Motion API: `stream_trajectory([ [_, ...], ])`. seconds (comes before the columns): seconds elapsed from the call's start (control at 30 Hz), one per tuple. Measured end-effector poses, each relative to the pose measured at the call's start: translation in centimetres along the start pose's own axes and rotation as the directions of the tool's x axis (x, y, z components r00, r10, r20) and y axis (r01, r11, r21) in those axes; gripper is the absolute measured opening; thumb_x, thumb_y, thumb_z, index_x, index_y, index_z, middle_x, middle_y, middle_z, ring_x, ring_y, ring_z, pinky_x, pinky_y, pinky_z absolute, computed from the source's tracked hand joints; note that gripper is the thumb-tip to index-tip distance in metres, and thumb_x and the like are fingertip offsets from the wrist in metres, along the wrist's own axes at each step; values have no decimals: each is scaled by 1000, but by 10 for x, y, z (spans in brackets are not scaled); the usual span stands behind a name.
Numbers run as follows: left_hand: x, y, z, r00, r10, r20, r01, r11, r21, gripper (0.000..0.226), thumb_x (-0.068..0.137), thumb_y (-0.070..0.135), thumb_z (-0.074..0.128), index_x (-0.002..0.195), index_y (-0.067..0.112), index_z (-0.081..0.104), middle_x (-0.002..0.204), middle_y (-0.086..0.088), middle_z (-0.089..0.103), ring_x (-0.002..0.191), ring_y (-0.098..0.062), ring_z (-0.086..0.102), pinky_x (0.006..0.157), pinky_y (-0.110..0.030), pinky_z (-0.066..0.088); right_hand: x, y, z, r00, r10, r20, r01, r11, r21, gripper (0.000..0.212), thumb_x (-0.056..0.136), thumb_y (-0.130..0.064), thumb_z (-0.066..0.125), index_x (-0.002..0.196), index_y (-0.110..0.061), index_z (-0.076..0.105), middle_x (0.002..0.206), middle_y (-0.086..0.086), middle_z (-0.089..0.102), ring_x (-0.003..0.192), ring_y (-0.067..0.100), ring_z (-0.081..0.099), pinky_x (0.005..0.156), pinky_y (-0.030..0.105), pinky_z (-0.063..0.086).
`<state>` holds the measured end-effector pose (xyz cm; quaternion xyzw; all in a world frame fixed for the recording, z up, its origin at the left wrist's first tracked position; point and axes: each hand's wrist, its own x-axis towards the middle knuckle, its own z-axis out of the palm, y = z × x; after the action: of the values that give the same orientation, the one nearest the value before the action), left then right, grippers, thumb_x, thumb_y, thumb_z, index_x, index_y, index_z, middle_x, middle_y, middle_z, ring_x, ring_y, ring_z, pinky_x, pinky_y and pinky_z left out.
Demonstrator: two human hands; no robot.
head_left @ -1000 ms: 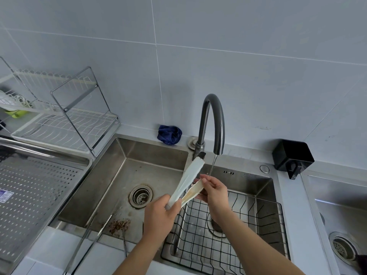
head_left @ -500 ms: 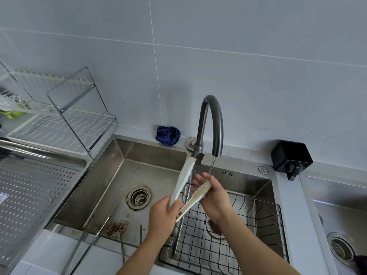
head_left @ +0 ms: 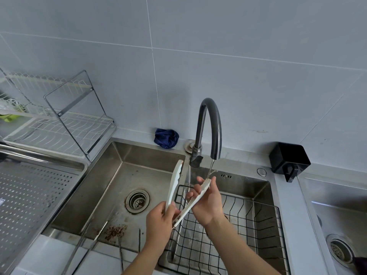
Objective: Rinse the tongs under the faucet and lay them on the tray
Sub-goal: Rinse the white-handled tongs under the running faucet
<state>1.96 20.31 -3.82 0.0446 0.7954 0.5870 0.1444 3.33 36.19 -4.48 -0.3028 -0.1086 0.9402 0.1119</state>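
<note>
White tongs (head_left: 175,180) are spread in a V above the sink. My left hand (head_left: 160,223) grips their hinge end. My right hand (head_left: 206,201) holds the right arm of the tongs, whose tip sits in a thin stream of water falling from the dark curved faucet (head_left: 210,124). The left arm points up toward the faucet base. The perforated steel tray (head_left: 25,197) lies at the far left.
A black wire basket (head_left: 248,235) fills the right part of the sink. The left part of the sink (head_left: 119,185) has a drain, food debris and metal utensils at its front. A wire dish rack (head_left: 59,124), a blue cloth (head_left: 166,138) and a black holder (head_left: 289,161) stand behind.
The tongs have spread wider. My right hand has pulled the right arm toward the water stream, and my fingers have slid along it.
</note>
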Motion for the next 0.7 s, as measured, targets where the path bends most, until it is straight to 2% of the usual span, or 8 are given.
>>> stream_trajectory([
  [0.13, -6, 2, 6, 999, 7, 32, -6, 999, -43, 32, 98, 17, 59, 71, 27, 72, 69, -6, 75, 61, -32, 69, 55, -52, 59, 6, -9, 17, 997, 8, -79, -13, 998, -66, 42, 104, -37, 47, 66, -17, 48, 53, -5, 30, 46, 11, 24, 40, 23, 28],
  [0.23, -5, 4, 9, 997, -69, 16, 71, 990, -126, 31, 98, 15, 59, 71, 22, 72, 68, -13, 72, 61, -44, 66, 50, -56, 57, 6, -12, 23, 998, -36, -49, 31, 994, -108, 37, 106, -37, 48, 83, -11, 61, 58, -1, 40, 49, 12, 31, 44, 24, 35],
  [0.3, -1, 4, 8, 995, -101, 5, 101, 984, -145, 32, 97, 13, 58, 68, 18, 71, 67, -12, 73, 58, -39, 67, 48, -54, 56, 1, -7, 24, 997, -79, 12, 80, 993, -86, 41, 103, -48, 52, 102, -10, 69, 64, 0, 44, 52, 12, 32, 46, 24, 34],
  [0.33, 0, 5, 7, 994, -105, 5, 104, 984, -147, 33, 98, 14, 58, 67, 15, 70, 66, -12, 73, 55, -36, 67, 45, -50, 56, -1, -6, 23, 995, -102, 21, 104, 991, -90, 43, 99, -53, 56, 103, -12, 70, 63, -2, 41, 52, 11, 30, 45, 24, 32],
  [0.47, 1, 7, 4, 996, -80, 36, 84, 987, -136, 34, 99, 19, 58, 67, 13, 69, 65, -12, 73, 50, -27, 66, 41, -35, 52, 1, -13, 23, 987, -132, -96, 110, 972, -208, 42, 99, -48, 57, 67, -20, 52, 57, -5, 29, 47, 11, 22, 40, 25, 23],
  [0.57, 1, 6, 5, 995, -86, 55, 94, 984, -153, 33, 100, 19, 57, 71, 10, 68, 67, -13, 73, 52, -27, 66, 40, -32, 50, 3, -22, 23, 998, -23, -66, 12, 986, -168, 46, 101, -41, 51, 60, -20, 44, 52, -4, 29, 43, 12, 23, 37, 25, 27],
  [0.63, 2, 5, 6, 993, -109, 46, 115, 979, -168, 30, 100, 18, 57, 75, 5, 68, 68, -14, 74, 54, -30, 68, 39, -31, 49, 2, -23, 22, 999, 15, 28, -12, 994, -110, 48, 104, -45, 48, 66, -17, 55, 58, -1, 42, 46, 12, 34, 39, 25, 35],
  [0.7, 6, 6, 9, 991, -133, 28, 136, 974, -183, 30, 99, 18, 57, 75, 6, 69, 68, -15, 74, 57, -36, 69, 39, -31, 48, 1, -19, 22, 994, -19, 108, 30, 995, -100, 49, 104, -52, 48, 79, -15, 66, 71, 1, 55, 55, 13, 45, 47, 25, 42],
])
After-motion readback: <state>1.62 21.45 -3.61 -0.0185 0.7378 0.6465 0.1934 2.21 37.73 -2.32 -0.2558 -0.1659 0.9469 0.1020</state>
